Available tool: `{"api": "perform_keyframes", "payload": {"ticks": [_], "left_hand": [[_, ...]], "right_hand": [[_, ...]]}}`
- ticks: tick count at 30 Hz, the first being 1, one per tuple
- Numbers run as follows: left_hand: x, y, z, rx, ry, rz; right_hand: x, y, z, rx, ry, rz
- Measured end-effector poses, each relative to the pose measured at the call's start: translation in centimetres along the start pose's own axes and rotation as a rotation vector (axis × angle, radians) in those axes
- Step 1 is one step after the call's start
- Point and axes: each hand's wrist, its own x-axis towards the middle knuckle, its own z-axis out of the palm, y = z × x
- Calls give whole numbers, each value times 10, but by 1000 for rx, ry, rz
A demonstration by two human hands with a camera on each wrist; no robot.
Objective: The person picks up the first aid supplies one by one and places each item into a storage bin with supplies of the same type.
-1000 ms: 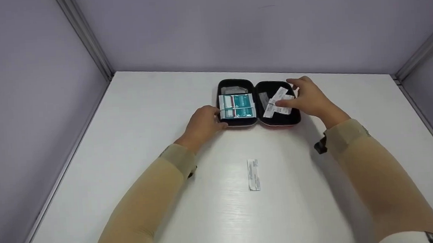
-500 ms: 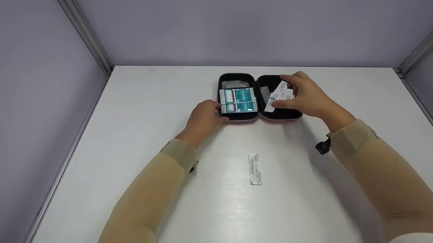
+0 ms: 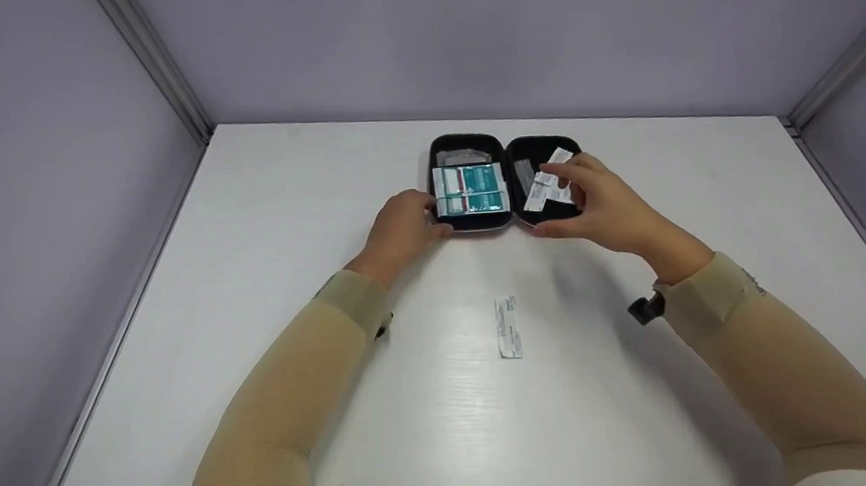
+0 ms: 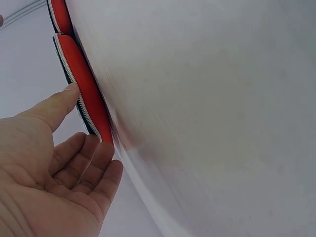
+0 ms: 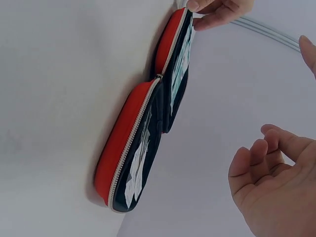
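Note:
A small red zip case with a black lining lies spread apart on the table, in two halves side by side. My left hand grips the case's left near corner, its thumb on the zip in the left wrist view. In the left half, a teal and white packet sits under a strap. White paper strips with print lie crossed in the right half. Over that half hovers my right hand, apart from the case in the right wrist view, fingers loosely bent and holding nothing.
One more white printed strip lies on the white table, nearer to me than the case. Clear plastic pieces show behind the teal packet. Pale panels stand at the back and both sides.
My right hand has lifted from the white strips and drawn slightly toward me. The strips stay in the right half. My left hand keeps its place at the case; the head view has tilted slightly.

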Motion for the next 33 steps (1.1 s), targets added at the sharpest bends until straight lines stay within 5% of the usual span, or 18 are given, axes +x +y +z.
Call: {"api": "perform_keyframes", "payload": {"ticks": [22,33], "left_hand": [[-4,8,3,-10,3,-34],[-1,7,6,0,3,-45]], "right_hand": [[-51,-12,46,-97,-165,-13],[-60,-11,59,-122,-220,-24]]}}
